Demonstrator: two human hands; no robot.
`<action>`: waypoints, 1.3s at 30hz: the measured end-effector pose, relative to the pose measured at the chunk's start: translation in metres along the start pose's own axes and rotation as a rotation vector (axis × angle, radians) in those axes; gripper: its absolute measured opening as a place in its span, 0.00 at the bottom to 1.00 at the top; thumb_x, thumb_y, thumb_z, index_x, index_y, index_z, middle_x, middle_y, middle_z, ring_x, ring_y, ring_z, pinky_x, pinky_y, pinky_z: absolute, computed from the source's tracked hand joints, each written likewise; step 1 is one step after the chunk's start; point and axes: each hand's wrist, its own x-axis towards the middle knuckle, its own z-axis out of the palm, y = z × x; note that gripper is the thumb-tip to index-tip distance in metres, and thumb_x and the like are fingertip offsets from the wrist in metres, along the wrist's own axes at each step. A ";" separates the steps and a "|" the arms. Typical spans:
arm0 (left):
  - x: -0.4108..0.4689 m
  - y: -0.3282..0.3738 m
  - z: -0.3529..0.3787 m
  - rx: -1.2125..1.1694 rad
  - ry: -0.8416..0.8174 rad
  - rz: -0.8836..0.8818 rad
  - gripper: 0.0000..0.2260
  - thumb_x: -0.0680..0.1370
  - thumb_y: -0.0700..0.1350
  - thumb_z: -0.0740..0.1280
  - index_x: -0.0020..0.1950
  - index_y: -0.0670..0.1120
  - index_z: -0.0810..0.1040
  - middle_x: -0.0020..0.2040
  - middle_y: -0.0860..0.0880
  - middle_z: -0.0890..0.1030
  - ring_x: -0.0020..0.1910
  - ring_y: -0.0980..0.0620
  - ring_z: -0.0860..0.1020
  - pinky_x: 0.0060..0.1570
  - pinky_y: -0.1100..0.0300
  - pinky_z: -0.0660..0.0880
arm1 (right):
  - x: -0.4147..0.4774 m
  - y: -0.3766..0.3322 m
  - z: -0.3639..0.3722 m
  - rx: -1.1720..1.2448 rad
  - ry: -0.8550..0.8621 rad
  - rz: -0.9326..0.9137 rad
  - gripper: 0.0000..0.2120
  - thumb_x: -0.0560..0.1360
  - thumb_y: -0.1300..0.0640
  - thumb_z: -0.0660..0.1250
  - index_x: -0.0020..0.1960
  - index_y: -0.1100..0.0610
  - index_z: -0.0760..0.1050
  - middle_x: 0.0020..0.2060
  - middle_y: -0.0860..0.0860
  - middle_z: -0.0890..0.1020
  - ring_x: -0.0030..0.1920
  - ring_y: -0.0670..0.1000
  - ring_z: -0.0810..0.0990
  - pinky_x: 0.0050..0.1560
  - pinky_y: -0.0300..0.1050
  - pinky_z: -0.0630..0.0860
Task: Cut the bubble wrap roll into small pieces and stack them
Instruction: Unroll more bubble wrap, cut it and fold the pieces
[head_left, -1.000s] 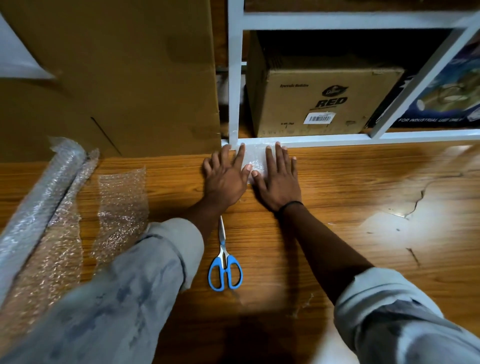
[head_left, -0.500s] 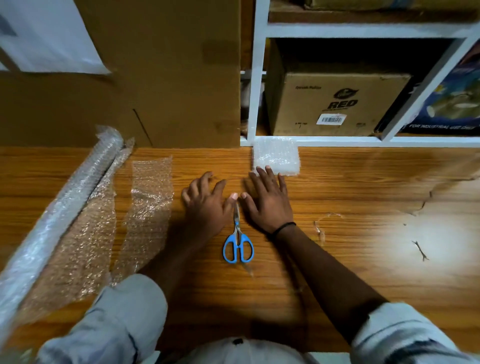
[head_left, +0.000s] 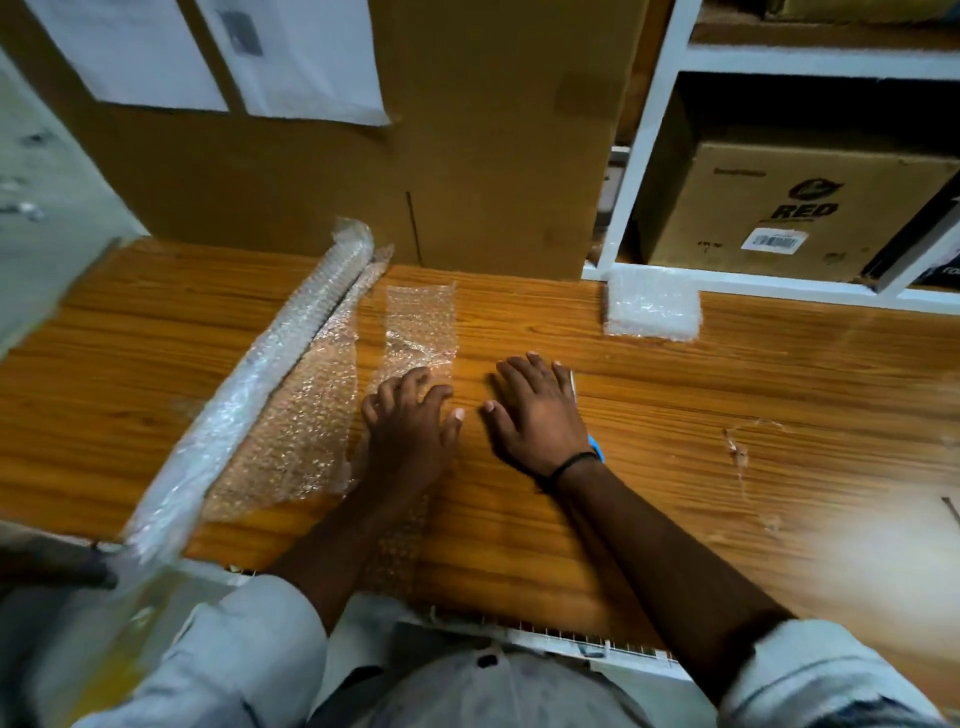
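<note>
Your left hand (head_left: 410, 421) lies flat, fingers spread, on the bubble wrap strip (head_left: 421, 322); right hand (head_left: 540, 410) flat over the scissors (head_left: 598, 451) on the bench (head_left: 727, 389).

Your bubble wrap roll (head_left: 249, 384) lies diagonal, partly unrolled, its loose sheet (head_left: 296, 431) flat just right of it. The cut strip (head_left: 418, 332) lies flat further right of the roll. The stack of white pieces (head_left: 649, 306) sits far right, well apart.

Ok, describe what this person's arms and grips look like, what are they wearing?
Both arms wear pale grey-blue sleeves, left sleeve and right sleeve, pushed up so the forearms are bare. A thin black band circles the right wrist. The left grip and right grip are bare hands, no gloves.
</note>
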 end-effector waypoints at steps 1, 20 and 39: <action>-0.007 -0.011 -0.003 -0.001 0.001 0.016 0.19 0.78 0.58 0.59 0.60 0.51 0.82 0.67 0.44 0.78 0.63 0.37 0.73 0.61 0.43 0.62 | -0.001 -0.009 0.005 0.003 0.013 0.006 0.27 0.81 0.42 0.59 0.75 0.54 0.70 0.74 0.55 0.73 0.79 0.58 0.63 0.80 0.59 0.50; -0.109 -0.157 -0.051 -0.335 -0.220 0.274 0.20 0.82 0.50 0.57 0.72 0.49 0.77 0.72 0.50 0.77 0.72 0.43 0.71 0.68 0.42 0.70 | -0.111 -0.161 0.073 -0.039 -0.011 -0.158 0.21 0.84 0.52 0.55 0.72 0.55 0.75 0.72 0.54 0.76 0.75 0.59 0.70 0.73 0.60 0.67; -0.131 -0.169 -0.068 -0.284 -0.365 0.346 0.26 0.83 0.56 0.53 0.80 0.49 0.66 0.80 0.52 0.67 0.80 0.46 0.61 0.76 0.42 0.62 | -0.164 -0.150 0.060 -0.211 -0.180 -0.214 0.32 0.81 0.52 0.55 0.84 0.51 0.52 0.83 0.51 0.54 0.83 0.54 0.48 0.81 0.59 0.54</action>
